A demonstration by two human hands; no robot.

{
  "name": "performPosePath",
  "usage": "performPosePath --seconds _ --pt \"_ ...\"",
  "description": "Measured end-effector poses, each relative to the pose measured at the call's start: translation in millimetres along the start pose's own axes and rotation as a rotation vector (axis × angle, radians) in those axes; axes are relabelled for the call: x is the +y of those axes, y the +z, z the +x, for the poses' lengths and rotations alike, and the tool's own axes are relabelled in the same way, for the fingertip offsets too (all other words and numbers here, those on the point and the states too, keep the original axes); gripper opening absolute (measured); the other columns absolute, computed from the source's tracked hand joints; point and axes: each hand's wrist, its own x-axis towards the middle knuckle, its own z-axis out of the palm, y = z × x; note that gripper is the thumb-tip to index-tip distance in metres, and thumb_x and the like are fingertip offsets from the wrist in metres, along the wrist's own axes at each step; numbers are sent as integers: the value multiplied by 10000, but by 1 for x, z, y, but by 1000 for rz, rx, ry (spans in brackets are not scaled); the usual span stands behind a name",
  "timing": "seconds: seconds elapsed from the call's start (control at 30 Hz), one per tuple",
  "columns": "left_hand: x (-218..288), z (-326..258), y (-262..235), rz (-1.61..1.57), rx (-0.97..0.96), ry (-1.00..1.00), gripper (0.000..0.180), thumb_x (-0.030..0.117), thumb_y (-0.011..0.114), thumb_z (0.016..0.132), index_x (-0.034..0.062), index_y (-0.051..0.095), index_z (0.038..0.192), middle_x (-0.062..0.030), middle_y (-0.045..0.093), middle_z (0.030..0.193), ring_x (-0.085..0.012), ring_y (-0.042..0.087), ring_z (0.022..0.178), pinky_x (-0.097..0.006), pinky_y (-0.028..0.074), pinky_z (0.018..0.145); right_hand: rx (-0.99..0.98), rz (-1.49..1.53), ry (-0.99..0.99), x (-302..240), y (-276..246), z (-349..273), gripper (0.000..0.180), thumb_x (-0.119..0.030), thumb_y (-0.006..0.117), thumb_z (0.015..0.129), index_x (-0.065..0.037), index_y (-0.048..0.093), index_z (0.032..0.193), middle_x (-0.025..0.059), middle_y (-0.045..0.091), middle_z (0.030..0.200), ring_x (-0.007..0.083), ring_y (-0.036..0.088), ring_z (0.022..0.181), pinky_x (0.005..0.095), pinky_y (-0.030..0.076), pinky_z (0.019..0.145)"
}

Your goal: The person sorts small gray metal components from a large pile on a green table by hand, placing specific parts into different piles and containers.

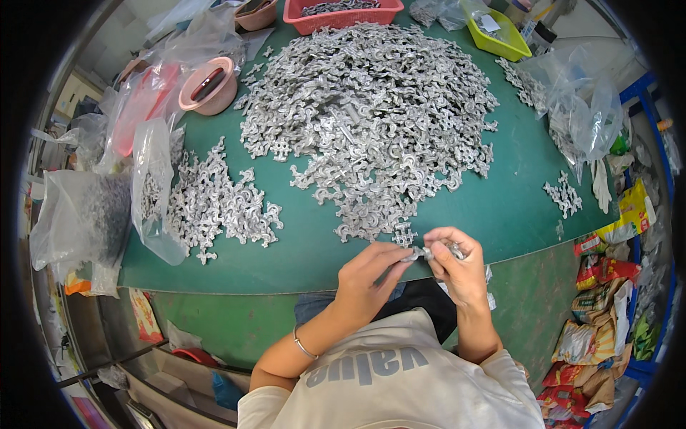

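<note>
Close to the table's near edge, my two hands meet over a small silver-grey metal casting [420, 254]. The fingertips of my left hand [366, 277] pinch its left end, while the thumb and fingers of my right hand [461, 272] close on its right end. More silvery metal shows within the curled fingers of my right hand, partly hidden. Just beyond my fingers a cross-shaped metal piece [404, 234] lies at the front of a large heap of similar castings [371, 107]. A bracelet circles my left wrist.
A smaller pile of castings [221, 200] spills from a plastic bag [152, 193] on the left. Near it sits a pink bowl [221, 104] with a dark red object. A red basket [296, 21] and a yellow-green basket [511, 46] stand behind the heap. A few pieces [564, 194] lie right.
</note>
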Motion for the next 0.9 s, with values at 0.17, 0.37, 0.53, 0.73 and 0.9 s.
performPosePath --seconds 0.17,0.37,0.53,0.73,0.9 --pt "3 -3 -2 -561 -1 -437 122 -50 630 745 -49 611 865 -88 611 778 -142 567 636 -231 464 592 -30 -20 -117 -3 0 -5 92 -48 590 816 34 593 858 -5 496 611 25 362 469 173 237 409" --pt "6 -2 -10 -911 -194 -728 110 55 600 817 -41 611 870 -61 611 759 -85 550 631 -204 441 581 -3 58 -112 -6 4 -9 85 -37 605 803 44 593 827 52 570 715 38 388 471 181 269 408" --pt "10 -2 -11 -933 -234 -739 117 55 588 821 -50 610 868 -82 608 737 -108 552 599 -215 449 569 -17 89 -96 -7 4 -9 90 -39 604 806 49 590 822 71 582 751 41 395 471 183 273 407" --pt "8 -5 -10 -1000 -321 -755 155 94 580 839 -50 605 893 -58 606 742 -84 548 619 -204 441 593 -32 156 -99 -7 4 -10 94 -43 597 813 49 576 813 81 581 776 42 393 469 183 273 405" --pt "8 -5 -10 -979 -208 -761 143 72 577 829 -62 600 875 -93 604 733 -123 548 597 -221 447 566 -18 134 -92 -3 1 -5 88 -45 591 815 42 579 817 66 572 767 38 380 456 180 263 398"
